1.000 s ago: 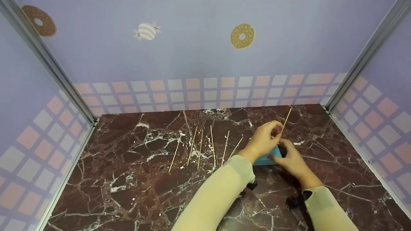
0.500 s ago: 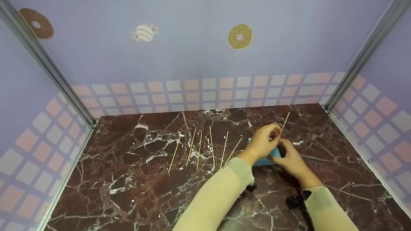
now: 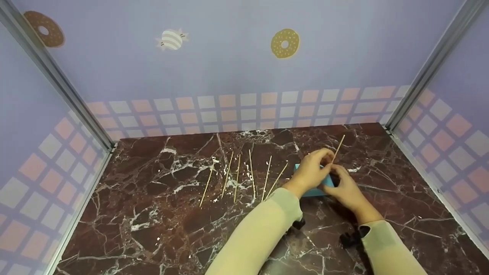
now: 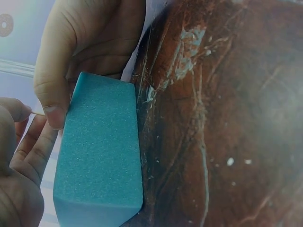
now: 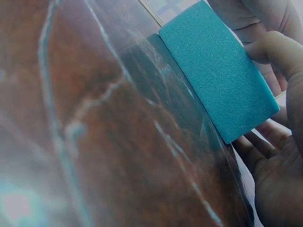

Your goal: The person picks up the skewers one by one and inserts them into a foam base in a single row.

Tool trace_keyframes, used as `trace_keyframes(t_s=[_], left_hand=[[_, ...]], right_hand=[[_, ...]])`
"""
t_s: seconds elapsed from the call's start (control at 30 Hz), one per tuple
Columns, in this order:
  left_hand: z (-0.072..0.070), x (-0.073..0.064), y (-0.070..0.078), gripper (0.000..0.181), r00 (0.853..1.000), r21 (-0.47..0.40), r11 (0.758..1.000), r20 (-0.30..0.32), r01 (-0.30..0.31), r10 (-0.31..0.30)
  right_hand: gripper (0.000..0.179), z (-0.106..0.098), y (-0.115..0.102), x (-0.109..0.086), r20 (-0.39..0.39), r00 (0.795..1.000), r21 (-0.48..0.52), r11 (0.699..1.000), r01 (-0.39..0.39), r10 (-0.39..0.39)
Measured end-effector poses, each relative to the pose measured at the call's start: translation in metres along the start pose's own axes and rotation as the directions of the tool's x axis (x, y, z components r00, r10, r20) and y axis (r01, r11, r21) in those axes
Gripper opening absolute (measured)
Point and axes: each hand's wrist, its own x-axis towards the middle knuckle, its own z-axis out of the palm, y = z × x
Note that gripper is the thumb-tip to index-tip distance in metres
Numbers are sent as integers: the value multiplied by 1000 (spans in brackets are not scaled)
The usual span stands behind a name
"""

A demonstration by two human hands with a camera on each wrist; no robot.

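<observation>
In the head view, a thin wooden stick (image 3: 338, 148) is pinched by my left hand (image 3: 311, 168); it leans slightly right and its lower end is hidden behind the fingers. Beneath the hands is a blue foam block (image 3: 314, 192), with my right hand (image 3: 347, 190) gripping its right end. The left wrist view shows the right thumb (image 4: 54, 116) pressed on the block's edge and the left fingertips (image 4: 21, 111) on the stick beside it. In the right wrist view, the block's broad textured side (image 5: 218, 71) faces the camera, the right fingers (image 5: 265, 142) under its end.
Several thin sticks (image 3: 237, 179) lie roughly side by side on the dark red marbled table (image 3: 168, 229), left of the block. White crumbs (image 3: 158, 239) are scattered there. Patterned walls (image 3: 237, 72) with metal corner posts (image 3: 431, 61) enclose the back and sides.
Over the last second the stick in my left hand has moved a little downward, its upper end lower than before. The block and the right hand have stayed put.
</observation>
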Motion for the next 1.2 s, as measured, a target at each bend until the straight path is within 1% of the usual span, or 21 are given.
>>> trace_keyframes(t_s=[0.23, 0.4, 0.47, 0.57, 0.7, 0.9, 1.03, 1.2], left_hand=[[1, 1, 0, 19, 1000, -15, 1000, -3, 2, -2], [1, -2, -1, 21, 999, -41, 998, -8, 40, -41], [-1, -4, -1, 23, 998, -57, 997, -10, 56, -57], [-7, -8, 2, 25, 998, -79, 995, -21, 63, -65], [-20, -19, 7, 29, 997, -118, 992, -46, 51, -57], [-47, -45, 9, 33, 990, -229, 972, -121, 44, -73], [-66, -63, 7, 34, 980, -274, 961, -177, 38, -89], [-97, -82, 2, 35, 960, -260, 963, -248, 65, -132]], right_hand=[[76, 1, -1, -1, 14, 1000, 30, 1000, -8, 7], [77, 3, 0, -1, 15, 1000, 31, 1000, 4, -4], [76, 3, 0, 0, 13, 1000, 29, 1000, 4, -5], [76, 3, -1, 0, 14, 1000, 25, 1000, 9, -9], [78, 0, -1, -1, 20, 1000, 9, 1000, 13, -13], [79, -1, -3, 0, 15, 1000, -11, 1000, 13, -12], [80, -1, -4, -1, 9, 1000, -35, 999, 3, -2], [80, 0, -5, -1, 23, 1000, -38, 999, -1, 2]])
